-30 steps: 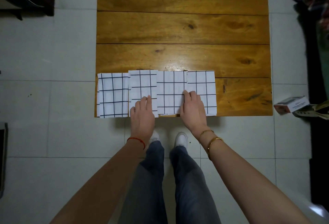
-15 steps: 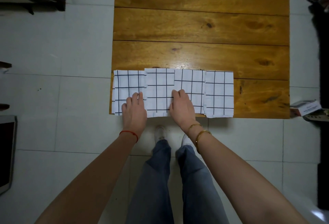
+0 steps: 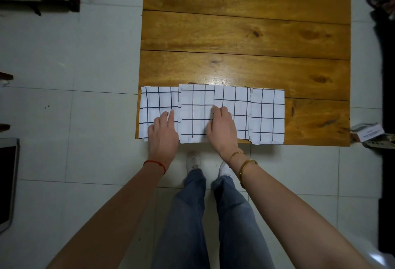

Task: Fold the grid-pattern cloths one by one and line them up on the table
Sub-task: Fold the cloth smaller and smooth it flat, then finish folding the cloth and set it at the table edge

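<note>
Since a second ago we have slid both hands one cloth over toward 9 o'clock. Our left hand (image 3: 163, 134) lies flat on the end cloth (image 3: 157, 106), our right hand (image 3: 222, 129) flat beside the second cloth (image 3: 195, 112). Four cloths line the bench's (image 3: 245, 33) near edge, long axes toward 12; we judge only squaring remains.

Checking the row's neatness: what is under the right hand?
The right hand lies flat across the seam between the second cloth and third cloth; the seam beneath it is hidden.

Head view, steeply down, seemingly standing-height.
</note>
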A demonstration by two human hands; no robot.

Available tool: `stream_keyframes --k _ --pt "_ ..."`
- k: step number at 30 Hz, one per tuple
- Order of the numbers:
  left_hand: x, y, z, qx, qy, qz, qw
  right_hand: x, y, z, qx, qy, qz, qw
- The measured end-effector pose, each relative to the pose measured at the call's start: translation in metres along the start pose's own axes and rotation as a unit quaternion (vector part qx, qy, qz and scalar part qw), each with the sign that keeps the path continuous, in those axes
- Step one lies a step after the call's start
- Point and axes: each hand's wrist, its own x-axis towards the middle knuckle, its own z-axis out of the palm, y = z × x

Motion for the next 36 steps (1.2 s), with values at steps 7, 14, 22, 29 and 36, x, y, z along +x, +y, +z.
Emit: stream_keyframes --k 7,14,22,29,36 --pt "0.002 -0.046 -0.009 -0.030 0.034 -0.073 0.996 0.006 -0.050 0.014 0.138 -0.098 -0.038 0.985" --pt "-0.003 -0.064 -0.003 -0.046 0.007 -0.080 0.996 0.012 -0.073 0.038 0.131 -0.118 -0.002 0.984" --pt "0.000 -0.062 -0.004 -0.039 0.005 -0.086 0.996 0.016 -0.070 0.033 0.135 -0.090 -0.012 0.987" --pt "-0.015 -0.049 -0.004 -0.040 0.057 -0.015 0.997 0.027 -0.034 -0.003 0.102 0.094 0.020 0.990" --pt "-0.020 -0.046 0.008 -0.100 0.030 -0.076 0.992 0.004 0.023 -0.011 0.137 0.022 0.028 0.990"
